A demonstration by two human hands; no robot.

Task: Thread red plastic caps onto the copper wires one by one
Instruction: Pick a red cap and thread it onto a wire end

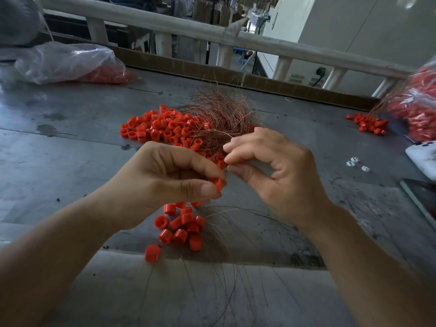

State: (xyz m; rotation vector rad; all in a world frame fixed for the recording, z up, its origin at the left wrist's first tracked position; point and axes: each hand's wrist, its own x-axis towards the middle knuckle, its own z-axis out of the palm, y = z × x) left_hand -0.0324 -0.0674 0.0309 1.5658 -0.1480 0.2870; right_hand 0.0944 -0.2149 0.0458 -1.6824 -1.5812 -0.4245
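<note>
Copper wires lie as a springy, hair-fine tangle on the dull metal table, with glossy red caps heaped just left of that tangle. Nearer me than the tangle, my left hand pinches one stubby hollow cap, and my right hand has thumb and forefinger closed on a strand, I think. I'd keep the tip short so it's stiff and aim for the bore

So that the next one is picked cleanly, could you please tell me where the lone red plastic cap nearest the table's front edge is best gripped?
Probably pinch the lone red plastic cap across its round side wall, coming from above on its left: it lies apart from the other caps, with bare grey table on that side.
</note>
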